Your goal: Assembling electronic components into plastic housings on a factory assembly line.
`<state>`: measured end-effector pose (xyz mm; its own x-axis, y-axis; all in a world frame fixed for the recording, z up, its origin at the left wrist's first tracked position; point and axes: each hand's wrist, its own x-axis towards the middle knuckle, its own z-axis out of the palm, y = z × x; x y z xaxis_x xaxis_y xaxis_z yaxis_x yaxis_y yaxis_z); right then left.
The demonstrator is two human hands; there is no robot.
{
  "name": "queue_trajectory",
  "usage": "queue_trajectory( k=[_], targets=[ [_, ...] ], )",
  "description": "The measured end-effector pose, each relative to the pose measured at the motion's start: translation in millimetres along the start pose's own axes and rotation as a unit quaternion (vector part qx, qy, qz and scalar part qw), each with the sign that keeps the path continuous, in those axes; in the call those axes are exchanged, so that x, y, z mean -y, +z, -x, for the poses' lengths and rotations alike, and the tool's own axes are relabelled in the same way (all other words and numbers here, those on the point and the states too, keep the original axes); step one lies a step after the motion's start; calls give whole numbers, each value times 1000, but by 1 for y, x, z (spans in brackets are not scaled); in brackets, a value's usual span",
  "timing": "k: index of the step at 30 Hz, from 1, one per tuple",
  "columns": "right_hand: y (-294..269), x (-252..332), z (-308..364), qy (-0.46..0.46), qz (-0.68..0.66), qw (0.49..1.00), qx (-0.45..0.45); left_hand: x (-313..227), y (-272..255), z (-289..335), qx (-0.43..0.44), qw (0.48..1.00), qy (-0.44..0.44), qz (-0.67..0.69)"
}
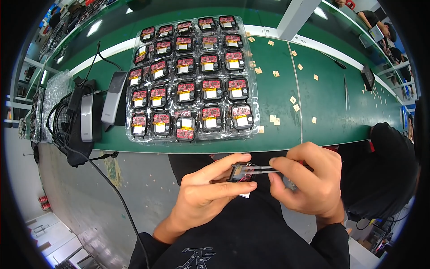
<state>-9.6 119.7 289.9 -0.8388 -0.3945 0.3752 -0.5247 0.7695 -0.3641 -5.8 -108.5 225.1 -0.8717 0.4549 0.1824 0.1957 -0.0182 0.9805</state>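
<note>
Between its thumb and fingers, my left hand [204, 193] grips a small black square device housing [242, 173] with a reddish circuit board inside. A bit of white shows below the housing. My right hand [311, 179] pinches metal tweezers [264, 169], whose tips reach into the housing from the right. What the tips touch is too small to make out. Just beyond my hands, a clear plastic tray [257, 134] on the green bench carries several similar black housings [211, 117] with red boards, yellow strips and white patches.
Left of the tray stand two grey box-shaped devices [87, 117] beside tangled black cables [58, 121]. Small tan paper pieces [293, 99] lie scattered on the green bench [322, 121]. Farther right are a black-handled tool [339, 64] and a thin metal tool [346, 92]. A person in dark clothing [380, 175] sits at right.
</note>
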Motion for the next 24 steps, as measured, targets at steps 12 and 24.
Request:
queue_trajectory(
  k=[12, 24],
  targets=[
    [11, -4, 2, -6, -34, 999, -17, 5, -4, 4, 4, 999, -21, 44],
    [11, 2, 3, -33, 27, 998, -50, 1, -7, 2, -2, 999, -23, 41]
  ],
)
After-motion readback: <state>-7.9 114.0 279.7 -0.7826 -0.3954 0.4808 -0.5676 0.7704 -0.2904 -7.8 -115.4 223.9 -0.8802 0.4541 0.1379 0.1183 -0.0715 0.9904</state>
